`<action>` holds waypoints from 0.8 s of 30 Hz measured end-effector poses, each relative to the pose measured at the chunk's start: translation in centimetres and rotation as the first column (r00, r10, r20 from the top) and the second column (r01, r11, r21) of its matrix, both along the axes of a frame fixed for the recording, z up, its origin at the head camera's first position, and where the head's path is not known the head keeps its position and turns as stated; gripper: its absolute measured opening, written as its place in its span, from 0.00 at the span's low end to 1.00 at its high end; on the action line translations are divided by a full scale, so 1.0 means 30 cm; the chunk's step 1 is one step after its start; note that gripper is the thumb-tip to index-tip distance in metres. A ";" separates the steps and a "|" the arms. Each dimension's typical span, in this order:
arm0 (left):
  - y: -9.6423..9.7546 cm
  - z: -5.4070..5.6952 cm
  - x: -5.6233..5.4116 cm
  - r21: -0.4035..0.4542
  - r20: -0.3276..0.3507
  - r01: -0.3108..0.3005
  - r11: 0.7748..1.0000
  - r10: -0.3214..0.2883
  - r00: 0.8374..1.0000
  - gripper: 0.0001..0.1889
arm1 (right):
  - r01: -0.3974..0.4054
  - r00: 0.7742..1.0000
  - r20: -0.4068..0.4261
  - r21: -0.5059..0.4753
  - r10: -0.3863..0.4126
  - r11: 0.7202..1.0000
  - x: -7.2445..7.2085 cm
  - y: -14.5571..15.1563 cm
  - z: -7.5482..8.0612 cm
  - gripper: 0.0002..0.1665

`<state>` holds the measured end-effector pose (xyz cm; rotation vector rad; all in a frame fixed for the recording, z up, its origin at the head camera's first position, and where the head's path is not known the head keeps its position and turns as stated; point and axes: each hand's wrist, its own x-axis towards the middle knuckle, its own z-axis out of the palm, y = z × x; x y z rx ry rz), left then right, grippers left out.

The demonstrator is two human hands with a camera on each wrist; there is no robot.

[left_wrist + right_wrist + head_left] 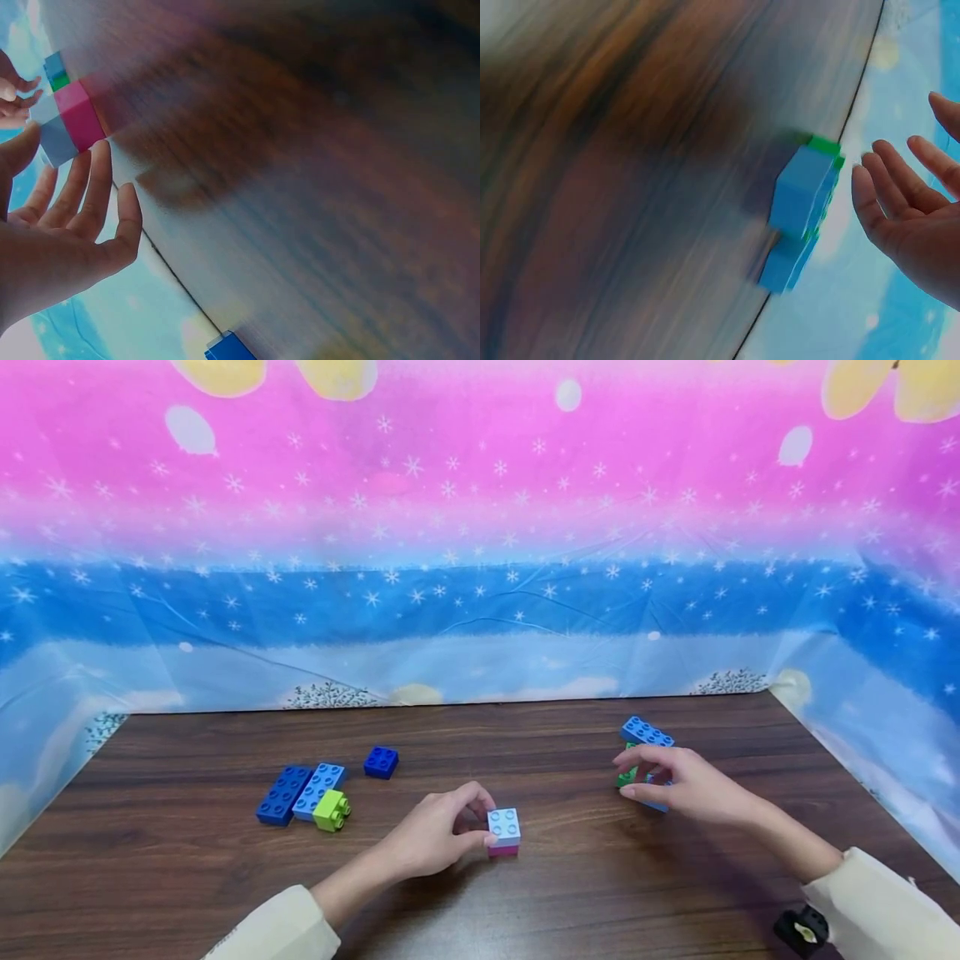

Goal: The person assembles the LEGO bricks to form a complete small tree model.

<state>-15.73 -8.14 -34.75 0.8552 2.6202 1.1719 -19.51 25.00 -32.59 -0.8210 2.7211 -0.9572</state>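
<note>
My left hand [438, 831] pinches a two-brick stack between thumb and fingers, a white brick [503, 827] on top of a pink brick [503, 851]. The left wrist view shows the thumb on the white brick [58, 136] and fingertips near the pink brick [81, 116]. My right hand [690, 783] hovers with parted, bent fingers over a green brick [627, 777] and blue bricks [658, 806], partly hiding them. Behind them lies a light blue brick [647, 732]. In the right wrist view the fingers stand apart from the blue brick [801, 191].
On the left of the wooden table [165, 827] lie a dark blue brick [285, 795], a light blue brick [318, 789] and a lime green brick [331, 811] against it. A small dark blue brick [381, 762] sits farther back. A patterned cloth [480, 602] surrounds the table.
</note>
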 end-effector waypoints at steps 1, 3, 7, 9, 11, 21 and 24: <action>0.000 0.000 0.001 0.000 0.001 0.001 1.000 -0.001 1.000 0.11 | 0.014 1.000 0.000 -0.001 -0.014 1.000 -0.001 0.014 -0.001 0.22; -0.001 -0.001 0.001 0.004 0.000 0.002 1.000 -0.002 1.000 0.11 | 0.039 0.999 0.004 0.006 -0.039 0.999 -0.002 0.039 -0.004 0.23; -0.004 -0.001 0.003 0.014 0.001 0.003 1.000 -0.003 1.000 0.11 | 0.055 0.998 -0.018 0.043 -0.054 0.998 -0.004 0.077 -0.018 0.26; -0.005 -0.001 0.003 0.016 0.003 0.002 1.000 -0.002 1.000 0.11 | 0.058 0.998 -0.038 0.060 -0.056 0.996 -0.005 0.091 -0.030 0.27; -0.005 -0.002 0.002 0.015 0.004 0.002 1.000 -0.002 1.000 0.11 | 0.066 0.997 -0.053 0.067 -0.063 0.996 -0.005 0.104 -0.041 0.26; -0.001 -0.002 0.001 0.013 0.002 0.007 1.000 -0.007 1.000 0.11 | 0.107 0.994 0.005 0.064 -0.107 0.992 -0.014 0.130 -0.071 0.28; -0.003 0.000 0.002 0.011 0.003 0.006 1.000 -0.006 1.000 0.11 | 0.110 0.994 0.011 0.073 -0.111 0.991 -0.019 0.127 -0.077 0.28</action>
